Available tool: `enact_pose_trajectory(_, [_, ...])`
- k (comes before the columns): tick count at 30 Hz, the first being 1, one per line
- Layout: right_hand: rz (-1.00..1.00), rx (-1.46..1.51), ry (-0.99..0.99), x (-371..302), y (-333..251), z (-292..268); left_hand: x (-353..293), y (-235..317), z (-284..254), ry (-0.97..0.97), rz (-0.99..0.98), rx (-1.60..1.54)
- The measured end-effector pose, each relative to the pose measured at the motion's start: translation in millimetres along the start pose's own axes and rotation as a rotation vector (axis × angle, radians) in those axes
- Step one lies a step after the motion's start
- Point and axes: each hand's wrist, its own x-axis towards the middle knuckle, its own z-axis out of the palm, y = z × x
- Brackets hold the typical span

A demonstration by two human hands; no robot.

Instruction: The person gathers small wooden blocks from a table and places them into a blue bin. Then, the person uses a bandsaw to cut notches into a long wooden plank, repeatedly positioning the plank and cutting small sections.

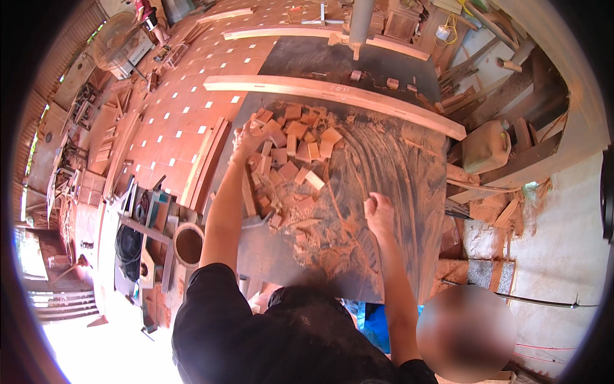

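Small wooden blocks (pixel 296 130) lie in a loose heap on a dark worktable (pixel 409 192), among sawdust and shavings. My left arm reaches far out to the heap's left side. There my left hand (pixel 240 142) is at the outermost blocks, fingers stretched out; whether it touches one is hard to make out. Over the dusty right half of the table is my right hand (pixel 379 214), its fingers curled in, with nothing visible in it. Curved streaks run through the sawdust around it.
A long wooden beam (pixel 332 93) lies across the table beyond the heap. Behind it stands a grey vertical pipe (pixel 361 25). A dusty plastic jug (pixel 486 148) sits on the right. At left are a round tube end (pixel 188 244), a fan (pixel 118 41) and, farther off, another person (pixel 146 14).
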Motion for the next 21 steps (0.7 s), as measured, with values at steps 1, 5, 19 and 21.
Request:
enact_pose_trajectory(1, [-0.036,0.007,-0.011,21.5,-5.8,8.6,14.7,5.5,-1.5,-0.118,-0.005,-0.021])
enact_pose_trajectory(5, [-0.019,0.029,-0.193,115.0,-41.7,45.6,52.1,11.2,-4.3,-0.421,0.042,-0.079])
enact_pose_trajectory(19, [0.087,-0.078,-0.527,143.0,-59.7,62.7,-60.5,125.4,30.7,-0.812,0.24,0.187])
enact_pose_trajectory(21, [0.108,-0.079,-0.469,116.4,-39.7,42.0,-86.5,145.1,46.4,-0.836,0.291,0.205])
